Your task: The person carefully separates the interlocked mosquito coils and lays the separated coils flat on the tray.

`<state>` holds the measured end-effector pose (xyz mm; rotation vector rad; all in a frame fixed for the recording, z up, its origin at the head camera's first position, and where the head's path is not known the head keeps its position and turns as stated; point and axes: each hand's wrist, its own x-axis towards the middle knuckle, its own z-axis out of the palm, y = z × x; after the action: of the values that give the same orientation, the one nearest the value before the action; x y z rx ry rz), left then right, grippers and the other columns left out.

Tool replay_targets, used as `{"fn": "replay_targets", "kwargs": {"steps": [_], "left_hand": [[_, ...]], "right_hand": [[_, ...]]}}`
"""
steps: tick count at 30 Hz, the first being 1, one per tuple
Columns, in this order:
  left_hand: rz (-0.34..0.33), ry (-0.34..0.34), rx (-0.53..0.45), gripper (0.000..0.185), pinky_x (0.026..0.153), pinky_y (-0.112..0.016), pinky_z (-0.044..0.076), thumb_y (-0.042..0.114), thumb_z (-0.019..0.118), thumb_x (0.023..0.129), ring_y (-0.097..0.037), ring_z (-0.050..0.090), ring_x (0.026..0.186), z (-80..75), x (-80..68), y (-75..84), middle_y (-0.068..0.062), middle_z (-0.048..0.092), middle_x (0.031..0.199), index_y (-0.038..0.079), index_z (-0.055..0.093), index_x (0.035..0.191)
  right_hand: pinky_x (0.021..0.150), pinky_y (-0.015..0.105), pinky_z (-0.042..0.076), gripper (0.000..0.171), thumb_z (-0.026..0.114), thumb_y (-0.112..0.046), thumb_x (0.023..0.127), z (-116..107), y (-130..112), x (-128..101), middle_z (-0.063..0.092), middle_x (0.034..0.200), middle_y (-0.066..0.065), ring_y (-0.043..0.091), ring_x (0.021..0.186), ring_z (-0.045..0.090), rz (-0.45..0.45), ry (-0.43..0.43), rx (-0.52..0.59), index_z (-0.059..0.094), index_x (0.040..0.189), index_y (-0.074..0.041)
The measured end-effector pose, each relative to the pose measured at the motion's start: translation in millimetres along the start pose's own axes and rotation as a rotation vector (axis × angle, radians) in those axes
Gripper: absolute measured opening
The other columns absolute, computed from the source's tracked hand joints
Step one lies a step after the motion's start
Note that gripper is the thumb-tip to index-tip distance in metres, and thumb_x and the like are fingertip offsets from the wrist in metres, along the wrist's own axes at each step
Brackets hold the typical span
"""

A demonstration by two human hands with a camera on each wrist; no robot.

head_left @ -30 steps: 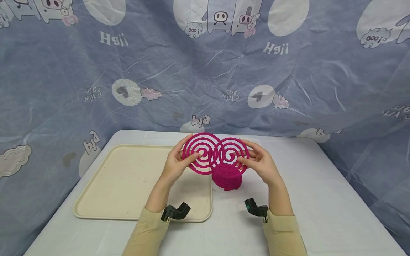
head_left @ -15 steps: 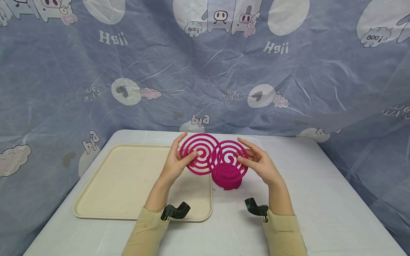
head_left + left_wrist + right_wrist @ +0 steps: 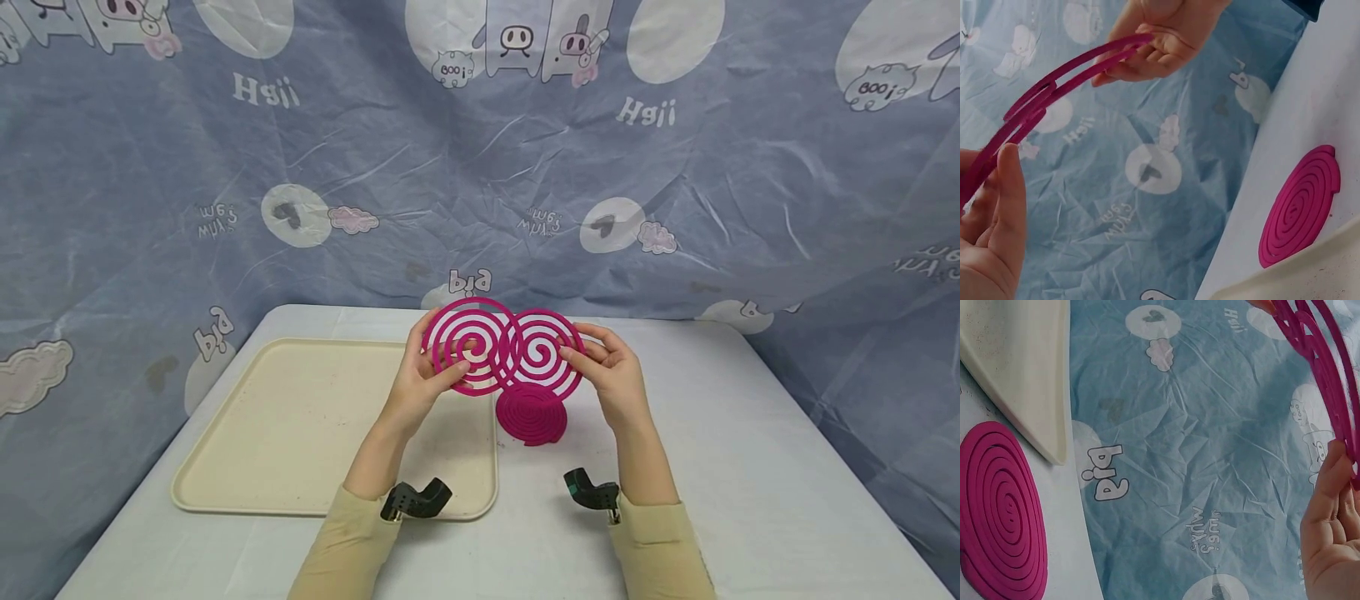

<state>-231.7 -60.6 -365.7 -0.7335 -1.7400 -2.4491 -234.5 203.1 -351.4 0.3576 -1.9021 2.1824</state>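
Magenta spirals [image 3: 510, 348] — pinched by left hand [image 3: 417, 382] and right hand [image 3: 618, 375] — now sit higher.

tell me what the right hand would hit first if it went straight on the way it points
The right hand pinches the flat magenta open spirals, so those come first; past them, probably the left hand, though depth is unclear.
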Motion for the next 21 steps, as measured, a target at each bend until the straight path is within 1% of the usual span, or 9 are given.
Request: {"fn": "replay_targets", "kwargs": {"steps": [3, 6, 8, 12, 15, 17, 21], "left_hand": [[-0.001, 0.011, 0.013, 0.075, 0.086, -0.039, 0.051, -0.003, 0.061, 0.088, -0.030, 0.057, 0.113, 1.0, -0.2, -0.7, -0.018, 0.053, 0.126, 0.023, 0.020, 0.146], [0.010, 0.027, 0.005, 0.073, 0.084, -0.040, 0.051, -0.002, 0.061, 0.088, -0.031, 0.061, 0.107, 2.9, 0.1, -2.3, -0.020, 0.059, 0.117, 0.020, 0.020, 0.144], [0.025, 0.037, -0.007, 0.070, 0.081, -0.040, 0.053, -0.002, 0.061, 0.088, -0.029, 0.064, 0.100, 4.1, 0.4, -3.3, -0.019, 0.062, 0.113, 0.018, 0.021, 0.141], [0.054, 0.058, -0.028, 0.064, 0.075, -0.040, 0.055, -0.004, 0.061, 0.088, -0.025, 0.068, 0.087, 5.2, 0.8, -4.1, -0.018, 0.065, 0.108, 0.015, 0.025, 0.136], [0.065, 0.071, -0.006, 0.062, 0.073, -0.039, 0.056, -0.004, 0.062, 0.087, -0.026, 0.069, 0.082, 4.7, 1.0, -4.0, -0.019, 0.066, 0.103, 0.014, 0.028, 0.135], [0.065, 0.083, 0.029, 0.062, 0.072, -0.039, 0.056, -0.004, 0.063, 0.086, -0.028, 0.068, 0.081, 3.9, 1.0, -3.7, -0.023, 0.066, 0.101, 0.015, 0.032, 0.136], [0.053, 0.080, 0.069, 0.062, 0.072, -0.037, 0.056, -0.004, 0.064, 0.085, -0.026, 0.068, 0.080, 1.7, 1.1, -2.5, -0.030, 0.064, 0.098, 0.014, 0.037, 0.138]], "right_hand": [[0.080, 0.025, 0.053, 0.038, 0.067, 0.002, 0.084, 2.7, 1.0, -0.5, 0.070, 0.096, -0.002, 0.013, 0.086, 0.065, -0.029, -0.010, -0.010, 0.056, 0.120, 0.001], [0.076, 0.025, 0.054, 0.038, 0.066, 0.005, 0.083, 5.7, 2.2, -1.0, 0.070, 0.096, -0.003, 0.013, 0.085, 0.065, -0.053, -0.021, -0.013, 0.056, 0.120, 0.004], [0.075, 0.025, 0.055, 0.034, 0.066, 0.003, 0.084, 7.5, 2.7, -1.4, 0.070, 0.094, -0.003, 0.012, 0.083, 0.065, -0.054, -0.009, -0.016, 0.058, 0.116, 0.004], [0.073, 0.024, 0.055, 0.024, 0.067, 0.002, 0.084, 9.5, 3.3, -2.1, 0.071, 0.090, -0.001, 0.011, 0.079, 0.066, -0.046, 0.034, -0.005, 0.064, 0.107, -0.002], [0.073, 0.025, 0.055, 0.022, 0.067, 0.001, 0.084, 9.9, 3.3, -2.5, 0.071, 0.088, -0.001, 0.010, 0.076, 0.067, -0.046, 0.045, -0.004, 0.068, 0.105, -0.004], [0.073, 0.025, 0.055, 0.022, 0.067, 0.000, 0.084, 9.4, 2.7, -2.9, 0.070, 0.088, -0.001, 0.010, 0.075, 0.067, -0.056, 0.039, -0.029, 0.068, 0.106, -0.001], [0.071, 0.025, 0.055, 0.026, 0.067, -0.002, 0.085, 7.3, 1.7, -3.3, 0.070, 0.088, -0.002, 0.011, 0.074, 0.067, -0.070, 0.013, -0.092, 0.066, 0.110, 0.005]]}}
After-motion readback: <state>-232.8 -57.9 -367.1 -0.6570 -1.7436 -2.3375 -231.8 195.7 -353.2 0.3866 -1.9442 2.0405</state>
